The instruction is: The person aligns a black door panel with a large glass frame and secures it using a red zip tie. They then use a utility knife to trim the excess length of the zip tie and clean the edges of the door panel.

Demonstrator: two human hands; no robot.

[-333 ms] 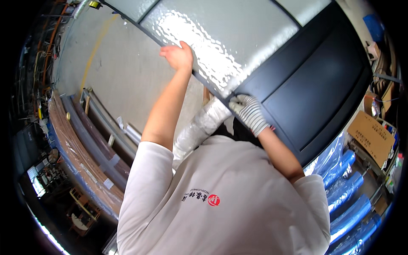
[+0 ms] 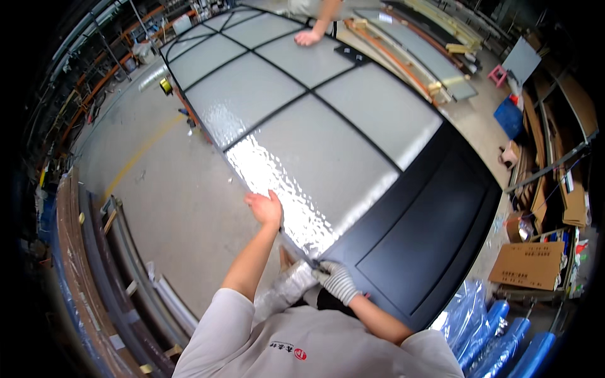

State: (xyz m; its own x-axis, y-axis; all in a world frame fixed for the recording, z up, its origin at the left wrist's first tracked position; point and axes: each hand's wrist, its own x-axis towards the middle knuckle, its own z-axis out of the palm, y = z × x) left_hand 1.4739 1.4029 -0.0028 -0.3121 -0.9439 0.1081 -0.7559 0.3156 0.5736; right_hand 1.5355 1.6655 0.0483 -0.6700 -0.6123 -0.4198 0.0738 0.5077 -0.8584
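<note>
Across the middle, directly ahead of both hands, stretches the door point(image 2: 340, 151), its underside hidden. Nearest, the shirt point(image 2: 315, 346) partly covers a roll point(image 2: 283, 286). At the door's near left edge, the gloved right hand point(image 2: 337, 281) has bent fingers; whether they grip cannot be told. Farther along, the left hand point(image 2: 265, 208) spreads open, holding nothing, beside that edge; contact is unclear. A co-worker's hand point(image 2: 307, 38) rests far off on the door.

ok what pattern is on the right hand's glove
Stripes: the glove is banded in white and grey, seen best in the head view.
</note>
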